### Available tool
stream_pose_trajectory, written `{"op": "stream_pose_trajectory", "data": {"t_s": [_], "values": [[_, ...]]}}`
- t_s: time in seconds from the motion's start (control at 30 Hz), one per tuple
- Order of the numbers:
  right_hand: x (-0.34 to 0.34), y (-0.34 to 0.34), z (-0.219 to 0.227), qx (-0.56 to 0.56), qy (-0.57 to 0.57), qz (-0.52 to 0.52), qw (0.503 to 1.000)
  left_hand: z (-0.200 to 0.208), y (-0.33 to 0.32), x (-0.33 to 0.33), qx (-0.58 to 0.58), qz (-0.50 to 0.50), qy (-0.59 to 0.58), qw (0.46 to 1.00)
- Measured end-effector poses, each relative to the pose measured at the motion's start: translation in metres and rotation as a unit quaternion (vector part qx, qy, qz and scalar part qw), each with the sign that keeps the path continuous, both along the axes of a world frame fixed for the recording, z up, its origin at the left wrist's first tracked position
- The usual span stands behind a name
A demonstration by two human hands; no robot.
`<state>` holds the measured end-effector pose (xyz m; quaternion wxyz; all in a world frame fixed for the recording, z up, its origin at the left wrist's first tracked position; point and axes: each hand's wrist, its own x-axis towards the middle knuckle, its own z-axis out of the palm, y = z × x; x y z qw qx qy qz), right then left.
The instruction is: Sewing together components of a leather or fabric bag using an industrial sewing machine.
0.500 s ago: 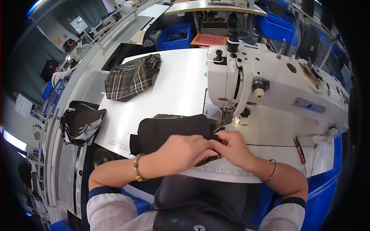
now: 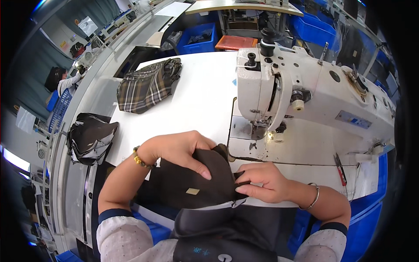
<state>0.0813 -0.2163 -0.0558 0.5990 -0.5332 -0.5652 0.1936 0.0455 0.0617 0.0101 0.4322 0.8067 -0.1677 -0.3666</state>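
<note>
Spanning the near edge of the table (image 2: 200,96) in head view, dark cloth (image 2: 172,190) looked light, soft, floppy; edge grips seemed best. Left hand (image 2: 181,148) pinched its upper fold, thumb on top; right hand (image 2: 265,181) pinched its right edge.

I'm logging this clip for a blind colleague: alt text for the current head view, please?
A person's left hand and right hand hold dark cloth with a pale patch at the near edge of a white table. A sewing machine stands to the right; plaid cloth lies farther back and a dark bundle sits at left.
</note>
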Motion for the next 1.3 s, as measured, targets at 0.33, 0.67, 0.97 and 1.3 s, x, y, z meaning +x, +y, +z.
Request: {"op": "stream_pose_trajectory", "data": {"t_s": [0.33,0.67,0.97,1.3], "values": [[0.004,0.001,-0.003,-0.119,0.034,-0.13,0.984,0.008,-0.022,-0.077,0.083,0.145,-0.157,0.973],[0.015,-0.008,-0.003,-0.129,-0.025,-0.254,0.958,-0.048,-0.038,0.011,-0.096,0.179,-0.105,0.974],[0.013,-0.014,-0.008,-0.079,-0.037,-0.275,0.957,-0.062,-0.042,0.005,-0.11,0.206,-0.132,0.963],[0.015,-0.018,-0.016,-0.086,0.01,-0.264,0.961,-0.059,-0.047,0.001,-0.121,0.196,-0.188,0.955]]}}
